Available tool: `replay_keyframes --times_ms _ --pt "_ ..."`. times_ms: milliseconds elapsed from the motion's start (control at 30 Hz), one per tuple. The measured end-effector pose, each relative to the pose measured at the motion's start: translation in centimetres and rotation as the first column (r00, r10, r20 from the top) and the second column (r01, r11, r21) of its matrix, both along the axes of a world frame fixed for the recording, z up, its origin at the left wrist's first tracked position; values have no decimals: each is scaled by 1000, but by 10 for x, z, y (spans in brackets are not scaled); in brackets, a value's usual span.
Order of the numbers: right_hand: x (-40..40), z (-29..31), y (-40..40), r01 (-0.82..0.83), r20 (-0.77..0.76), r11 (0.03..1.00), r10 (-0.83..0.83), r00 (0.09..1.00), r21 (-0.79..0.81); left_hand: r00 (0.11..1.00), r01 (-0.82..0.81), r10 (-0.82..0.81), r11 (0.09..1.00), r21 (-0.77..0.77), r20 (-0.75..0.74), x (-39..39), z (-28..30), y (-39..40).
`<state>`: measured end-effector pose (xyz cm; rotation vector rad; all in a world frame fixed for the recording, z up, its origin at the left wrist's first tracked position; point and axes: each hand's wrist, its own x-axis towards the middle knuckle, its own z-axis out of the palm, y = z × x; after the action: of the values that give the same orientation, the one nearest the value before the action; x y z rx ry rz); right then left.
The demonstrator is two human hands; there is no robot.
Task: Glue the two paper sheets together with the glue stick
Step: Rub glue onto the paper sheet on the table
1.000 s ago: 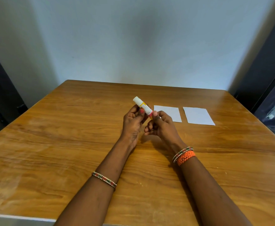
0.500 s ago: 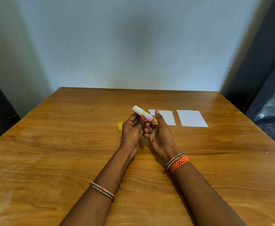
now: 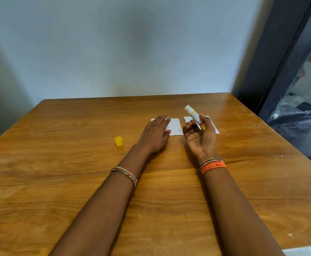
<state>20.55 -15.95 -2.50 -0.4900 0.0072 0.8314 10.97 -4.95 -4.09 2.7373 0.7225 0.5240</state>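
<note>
Two small white paper sheets lie side by side on the wooden table. My left hand rests flat, fingers straight, on the left sheet. My right hand is raised palm up in front of the right sheet and grips the white glue stick, whose uncapped end points up and away. The yellow cap lies on the table to the left of my left hand.
A pale wall stands behind the table's far edge. A dark door frame rises at the right, with a cluttered floor area beyond it. The table's right edge runs close to the right sheet.
My left hand let go of the glue stick and moved onto the left sheet. My right hand carried the stick to the right, over the right sheet. The view shifted left.
</note>
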Motion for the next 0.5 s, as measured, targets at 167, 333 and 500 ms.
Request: replay_keyframes --times_ms 167,333,500 --pt "9 -4 -1 64 -38 998 -64 997 -11 971 -29 37 999 37 -238 12 4 1" --pt "10 -3 -2 70 -27 997 -71 997 -25 976 34 -20 998 61 -216 -17 1 -27" --pt "-7 -2 -4 21 101 995 -12 995 -92 994 80 -86 994 -79 -73 -60 -11 -68"
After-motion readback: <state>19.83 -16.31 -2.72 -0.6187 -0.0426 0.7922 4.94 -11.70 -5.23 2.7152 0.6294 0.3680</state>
